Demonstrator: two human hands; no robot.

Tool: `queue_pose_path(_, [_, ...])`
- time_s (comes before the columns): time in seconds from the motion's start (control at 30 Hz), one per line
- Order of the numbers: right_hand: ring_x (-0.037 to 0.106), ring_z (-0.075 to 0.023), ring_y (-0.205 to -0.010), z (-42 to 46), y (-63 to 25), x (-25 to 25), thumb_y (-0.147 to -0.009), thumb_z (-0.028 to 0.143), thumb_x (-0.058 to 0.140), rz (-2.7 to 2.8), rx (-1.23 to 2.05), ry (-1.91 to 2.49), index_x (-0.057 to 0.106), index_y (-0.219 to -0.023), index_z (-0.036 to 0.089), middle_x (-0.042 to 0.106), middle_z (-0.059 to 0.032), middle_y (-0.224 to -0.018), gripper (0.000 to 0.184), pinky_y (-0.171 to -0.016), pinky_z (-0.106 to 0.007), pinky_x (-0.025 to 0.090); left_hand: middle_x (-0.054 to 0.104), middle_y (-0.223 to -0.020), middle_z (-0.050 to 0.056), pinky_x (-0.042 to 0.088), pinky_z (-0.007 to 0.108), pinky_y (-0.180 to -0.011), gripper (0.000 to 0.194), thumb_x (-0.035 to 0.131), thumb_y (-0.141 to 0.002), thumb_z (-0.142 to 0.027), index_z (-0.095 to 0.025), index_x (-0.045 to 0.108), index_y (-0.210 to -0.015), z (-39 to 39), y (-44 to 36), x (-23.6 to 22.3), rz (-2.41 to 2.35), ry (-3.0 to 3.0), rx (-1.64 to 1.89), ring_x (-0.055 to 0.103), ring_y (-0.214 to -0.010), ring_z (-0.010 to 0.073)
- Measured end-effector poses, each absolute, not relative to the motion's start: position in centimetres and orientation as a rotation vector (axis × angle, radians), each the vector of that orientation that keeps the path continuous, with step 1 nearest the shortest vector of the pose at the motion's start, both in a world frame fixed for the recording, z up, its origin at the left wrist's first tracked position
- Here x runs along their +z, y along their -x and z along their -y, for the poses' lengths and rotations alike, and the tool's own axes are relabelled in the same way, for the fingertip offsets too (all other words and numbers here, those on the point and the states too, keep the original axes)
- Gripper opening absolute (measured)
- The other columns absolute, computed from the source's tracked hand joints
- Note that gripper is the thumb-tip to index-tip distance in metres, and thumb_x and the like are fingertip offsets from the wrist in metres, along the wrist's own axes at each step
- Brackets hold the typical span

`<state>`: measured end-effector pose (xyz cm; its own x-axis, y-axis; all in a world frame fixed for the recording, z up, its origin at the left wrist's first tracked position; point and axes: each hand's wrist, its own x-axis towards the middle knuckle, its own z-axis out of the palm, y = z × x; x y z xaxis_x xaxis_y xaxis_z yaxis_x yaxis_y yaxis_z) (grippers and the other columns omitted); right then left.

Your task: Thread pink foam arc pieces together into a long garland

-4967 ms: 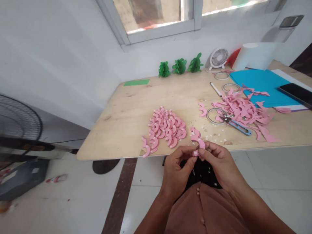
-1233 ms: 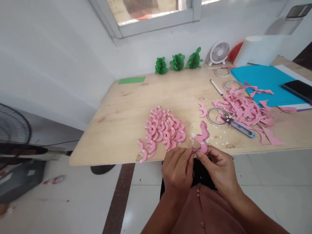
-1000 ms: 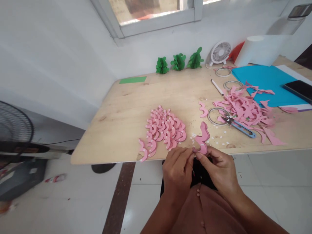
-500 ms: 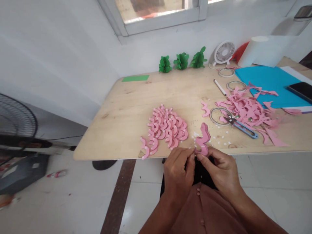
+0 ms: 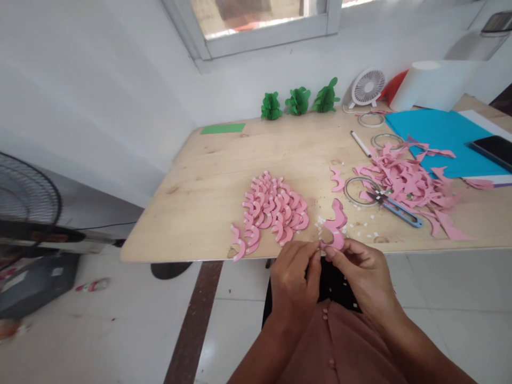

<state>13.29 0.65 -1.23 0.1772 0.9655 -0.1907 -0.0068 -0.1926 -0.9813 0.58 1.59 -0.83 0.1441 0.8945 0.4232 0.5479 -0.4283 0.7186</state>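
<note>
At the table's front edge, my right hand [image 5: 362,269] pinches the lower end of a wavy pink paper cutout [image 5: 336,234], which looks like several layers stacked together. My left hand [image 5: 296,272] is closed, its thumb and forefinger pinched at the cutout's lower left tip; whether a small piece sits between them is too small to tell. To the left lies a heap of similar pink paper cutouts [image 5: 274,208] with pale patches on them. One loose pink cutout [image 5: 336,178] rests beyond my hands, and small white bits [image 5: 362,226] are scattered nearby.
Blue-handled thread snips [image 5: 402,209] lie across a tape roll [image 5: 356,191], beside pink paper scraps [image 5: 412,176]. Farther back are a white pen [image 5: 361,144], blue paper [image 5: 444,133], a phone [image 5: 496,149], a small fan [image 5: 367,87] and green paper figures [image 5: 298,101].
The pink cutout has tilted slightly and shifted a little to the right in my fingers. Both hands stay close together, and some white bits now show on the dark cloth below.
</note>
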Motion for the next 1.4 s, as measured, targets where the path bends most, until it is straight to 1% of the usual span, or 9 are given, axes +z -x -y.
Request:
queue_pose_path(0.1, [0.052, -0.0142, -0.057, -0.6, -13.4, -1.4, -0.075, 0.035, 0.066, 1.004, 1.183, 1.456, 0.063, -0.061, 0.017, 0.061, -0.0017, -0.063, 0.022, -0.054, -0.025, 0.041, 0.068, -0.084, 0.008, 0.049, 0.032, -0.072, 0.018, 0.05, -0.083, -0.011, -0.015, 0.064, -0.094, -1.8, -0.5, -1.1, -1.37, -2.189, 1.219, 0.061, -0.078, 0.0185])
queue_pose_path(0.23, [0.051, -0.014, -0.057, -0.7, -13.6, -1.7, -0.076, 0.035, 0.065, 1.037, 1.181, 1.472, 0.064, -0.063, 0.016, 0.061, -0.0016, -0.063, 0.023, -0.054, -0.024, 0.04, 0.067, -0.076, 0.006, 0.049, 0.03, -0.066, 0.015, 0.049, -0.085, -0.011, -0.013, 0.062, -0.089, -2.3, -0.2, -1.1, -1.316, -2.374, 1.215, 0.059, -0.072, 0.0164])
queue_pose_path(0.37, [0.049, -0.013, -0.058, -0.8, -14.0, -1.5, -0.076, 0.034, 0.065, 1.051, 1.236, 1.452, 0.063, -0.063, 0.017, 0.058, -0.0003, -0.061, 0.021, -0.055, -0.024, 0.038, 0.063, -0.072, 0.005, 0.049, 0.03, -0.066, 0.012, 0.049, -0.085, -0.011, -0.012, 0.06, -0.084, -3.1, 0.7, -0.7, -1.207, -2.606, 1.098, 0.057, -0.071, 0.0159])
queue_pose_path(0.5, [0.044, -0.011, -0.054, -0.9, -14.3, -1.3, -0.075, 0.032, 0.065, 1.039, 1.342, 1.413, 0.06, -0.061, 0.017, 0.053, 0.0017, -0.057, 0.021, -0.05, -0.022, 0.034, 0.06, -0.072, 0.004, 0.046, 0.03, -0.064, 0.01, 0.049, -0.085, -0.012, -0.012, 0.059, -0.086, -3.7, 1.7, 0.1, -1.013, -2.792, 0.911, 0.052, -0.069, 0.0156])
queue_pose_path(0.63, [0.042, -0.0101, -0.052, -0.8, -14.4, -1.2, -0.074, 0.032, 0.066, 1.063, 1.397, 1.38, 0.059, -0.06, 0.017, 0.051, 0.0023, -0.055, 0.021, -0.048, -0.022, 0.033, 0.057, -0.07, 0.004, 0.043, 0.03, -0.062, 0.015, 0.045, -0.088, -0.013, -0.013, 0.057, -0.08, -3.9, 2.2, 0.7, -0.939, -2.89, 0.799, 0.049, -0.067, 0.0156])
queue_pose_path(0.77, [0.042, -0.0095, -0.052, -0.7, -14.4, -1.3, -0.074, 0.033, 0.066, 1.072, 1.43, 1.367, 0.059, -0.06, 0.016, 0.051, 0.0027, -0.055, 0.022, -0.049, -0.021, 0.033, 0.054, -0.07, 0.004, 0.041, 0.029, -0.06, 0.015, 0.044, -0.088, -0.012, -0.013, 0.056, -0.079, -3.8, 2.4, 0.6, -0.928, -2.915, 0.768, 0.046, -0.066, 0.0156])
queue_pose_path(0.97, [0.043, -0.0095, -0.051, -0.6, -14.4, -1.2, -0.072, 0.032, 0.068, 1.061, 1.43, 1.375, 0.061, -0.06, 0.017, 0.053, 0.0027, -0.054, 0.021, -0.049, -0.021, 0.034, 0.054, -0.071, 0.004, 0.04, 0.031, -0.063, 0.018, 0.041, -0.089, -0.012, -0.014, 0.053, -0.075, -3.6, 2.5, 0.1, -0.98, -2.818, 0.762, 0.045, -0.067, 0.0151])
queue_pose_path(1.17, [0.045, -0.0095, -0.052, -0.5, -14.4, -1.3, -0.072, 0.033, 0.068, 1.017, 1.441, 1.4, 0.062, -0.06, 0.017, 0.055, 0.002, -0.055, 0.021, -0.048, -0.021, 0.035, 0.059, -0.079, 0.004, 0.041, 0.031, -0.068, 0.013, 0.042, -0.089, -0.013, -0.014, 0.055, -0.087, -3.5, 2.7, 0.2, -0.942, -2.724, 0.73, 0.049, -0.074, 0.0155])
queue_pose_path(1.4, [0.045, -0.0091, -0.052, -0.5, -14.5, -1.3, -0.073, 0.032, 0.067, 1.039, 1.459, 1.384, 0.061, -0.06, 0.016, 0.055, 0.0023, -0.054, 0.022, -0.05, -0.021, 0.035, 0.055, -0.07, 0.004, 0.038, 0.03, -0.059, 0.017, 0.043, -0.088, -0.013, -0.014, 0.055, -0.077, -3.8, 2.6, 1.3, -0.901, -2.891, 0.631, 0.046, -0.066, 0.0154])
